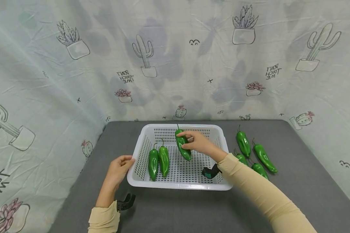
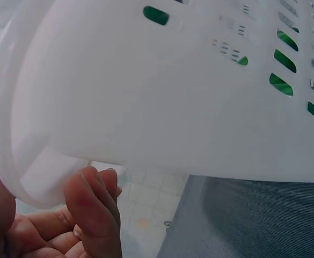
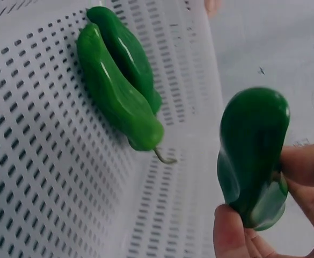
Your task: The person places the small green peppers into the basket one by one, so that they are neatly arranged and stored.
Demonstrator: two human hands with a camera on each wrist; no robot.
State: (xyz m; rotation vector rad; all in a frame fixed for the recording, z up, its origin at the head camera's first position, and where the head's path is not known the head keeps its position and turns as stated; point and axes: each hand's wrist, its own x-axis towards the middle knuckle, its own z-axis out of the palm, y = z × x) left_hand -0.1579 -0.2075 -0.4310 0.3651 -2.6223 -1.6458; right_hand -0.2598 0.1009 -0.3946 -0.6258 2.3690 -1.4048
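Observation:
A white perforated plastic basket (image 1: 186, 186) stands on the grey table. Two green peppers, one darker (image 1: 153, 164) and one lighter (image 1: 164, 161), lie side by side in its left part. My right hand (image 1: 199, 142) pinches a third green pepper (image 1: 183, 145) between thumb and fingers above the basket; in the right wrist view this pepper (image 3: 253, 145) is seen end-on, apart from the basket floor. At the basket's left rim, my left hand (image 1: 121, 168) grips the edge; the left wrist view shows its fingers (image 2: 95, 209) curled under the rim (image 2: 17, 134).
Several more green peppers, among them one at the back (image 1: 243, 144) and one at the far right (image 1: 264, 158), lie on the table (image 1: 297, 191) right of the basket. My right forearm partly covers them. A cactus-printed curtain (image 1: 175, 64) hangs behind.

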